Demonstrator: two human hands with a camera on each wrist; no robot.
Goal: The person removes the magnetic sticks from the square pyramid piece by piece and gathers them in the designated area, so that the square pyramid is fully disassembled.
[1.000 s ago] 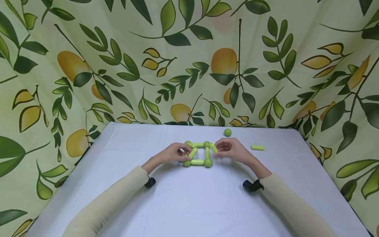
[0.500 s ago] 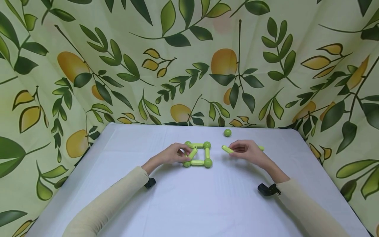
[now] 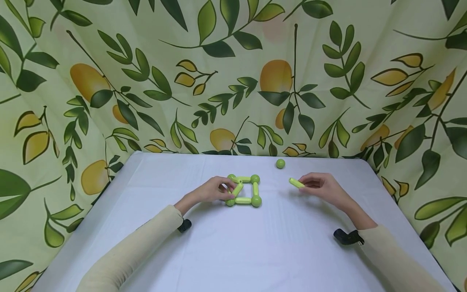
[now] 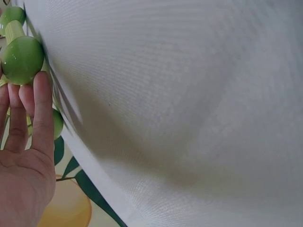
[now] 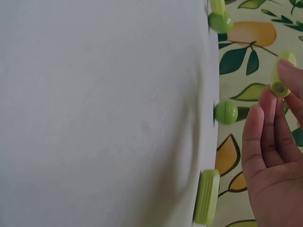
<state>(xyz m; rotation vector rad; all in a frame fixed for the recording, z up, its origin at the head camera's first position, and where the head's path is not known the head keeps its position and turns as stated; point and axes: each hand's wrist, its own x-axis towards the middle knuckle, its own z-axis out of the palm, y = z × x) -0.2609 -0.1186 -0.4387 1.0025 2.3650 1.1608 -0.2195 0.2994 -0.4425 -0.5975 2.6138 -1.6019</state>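
A square of light-green rods joined by green balls lies mid-table; its near-right ball (image 3: 256, 200) and right rod (image 3: 255, 188) show plainly. My left hand (image 3: 213, 189) is at the square's left side, its fingertips pinching a slanted rod (image 3: 238, 189) that rises from the near-left ball (image 3: 230, 201). In the left wrist view the fingers touch a green ball (image 4: 22, 60). To the right, my right hand (image 3: 322, 187) pinches a separate rod (image 3: 296, 183) between thumb and fingers, above the table. Its round end, with a grey centre, faces the right wrist camera.
A loose green ball (image 3: 280, 163) sits near the table's back edge. Another loose rod (image 5: 207, 197) lies on the white tablecloth (image 3: 233, 251), hidden behind the right hand in the head view. Leaf-patterned cloth (image 3: 233, 101) hangs behind the table.
My right hand has drawn away from the square to the right, carrying its rod. It now hides the loose rod in the head view. The left hand has stayed put.
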